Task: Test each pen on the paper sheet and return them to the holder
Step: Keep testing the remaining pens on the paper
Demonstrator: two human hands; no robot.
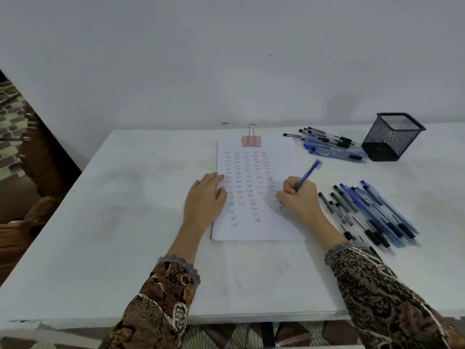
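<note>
**1. Pen in use.** Your right hand [299,197] is closed in a writing pinch low on the barrel of the slim blue plastic ballpoint pen [307,175]. The tip meets the white paper sheet [264,230] near its 3 o'clock edge, beside the columns of handwritten test words. Treat the pen as light, rigid and smooth. It will probably roll if you lay it down loose. Grip the lower barrel for writing and the mid-barrel for carrying.

**2. Sheet.** Your left hand [205,197] lies flat, fingers straight, pressing the sheet's 9 o'clock edge. The paper looks thin, limp and apt to slide on the white table [125,197]. A pink metal binder clip [250,140] bites it at 12 o'clock.

**3. Containers.** The black wire-mesh square holder [392,137] stands upright at 2 o'clock from the sheet. No pen shows above its rim, and it appears empty. A far pile of blue and black pens [332,146] lies loose just at the holder's 9 o'clock side. A near pile of similar pens [372,212] lies at 4 o'clock from the sheet, beside your right forearm. You cannot tell from this view which pile has been tested.
</note>
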